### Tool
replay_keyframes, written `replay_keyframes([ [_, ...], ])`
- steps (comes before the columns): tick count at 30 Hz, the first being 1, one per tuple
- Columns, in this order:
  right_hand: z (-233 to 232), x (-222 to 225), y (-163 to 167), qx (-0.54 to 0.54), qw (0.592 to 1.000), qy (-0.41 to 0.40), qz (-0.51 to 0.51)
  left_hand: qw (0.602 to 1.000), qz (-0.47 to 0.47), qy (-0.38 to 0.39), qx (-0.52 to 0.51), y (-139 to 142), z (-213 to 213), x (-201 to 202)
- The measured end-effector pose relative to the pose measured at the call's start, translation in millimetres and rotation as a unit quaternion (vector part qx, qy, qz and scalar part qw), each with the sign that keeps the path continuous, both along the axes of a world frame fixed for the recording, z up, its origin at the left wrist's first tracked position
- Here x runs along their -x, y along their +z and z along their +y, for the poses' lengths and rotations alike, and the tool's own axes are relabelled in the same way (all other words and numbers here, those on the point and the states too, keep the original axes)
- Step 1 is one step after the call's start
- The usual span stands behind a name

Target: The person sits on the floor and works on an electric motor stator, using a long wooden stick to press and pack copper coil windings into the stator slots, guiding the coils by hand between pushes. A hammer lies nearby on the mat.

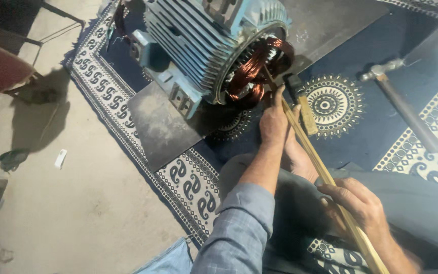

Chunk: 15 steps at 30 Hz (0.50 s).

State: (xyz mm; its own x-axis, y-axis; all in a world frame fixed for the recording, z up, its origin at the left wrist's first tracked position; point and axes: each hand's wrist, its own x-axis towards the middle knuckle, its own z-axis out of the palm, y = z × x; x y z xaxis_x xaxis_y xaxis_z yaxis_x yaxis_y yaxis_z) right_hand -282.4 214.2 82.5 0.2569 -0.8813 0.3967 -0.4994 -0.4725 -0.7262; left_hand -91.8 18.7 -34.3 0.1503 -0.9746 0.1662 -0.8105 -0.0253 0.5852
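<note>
Long wooden stick (325,175) gripped by right hand (358,203), steadied near tip by left hand (275,119); tip hidden among copper windings (252,73) of motor (204,40). Stick's lower end cut off by frame edge.

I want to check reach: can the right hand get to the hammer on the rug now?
Probably yes. The hammer lies bare on the rug, nothing blocking it, but the right hand is gripping the stick and must let go first.
</note>
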Motion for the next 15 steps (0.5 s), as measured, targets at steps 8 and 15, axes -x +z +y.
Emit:
replay_keyframes([
  [8,-0.3,7.3,0.9,0.028,0.999,0.008,-0.018,1.0,-0.008,-0.013,-0.002,4.8,4.1,3.7],
  [15,-0.9,8.6,5.0,0.022,0.999,0.008,-0.022,0.998,-0.009,-0.041,-0.038,-3.0,3.1,7.1],
])
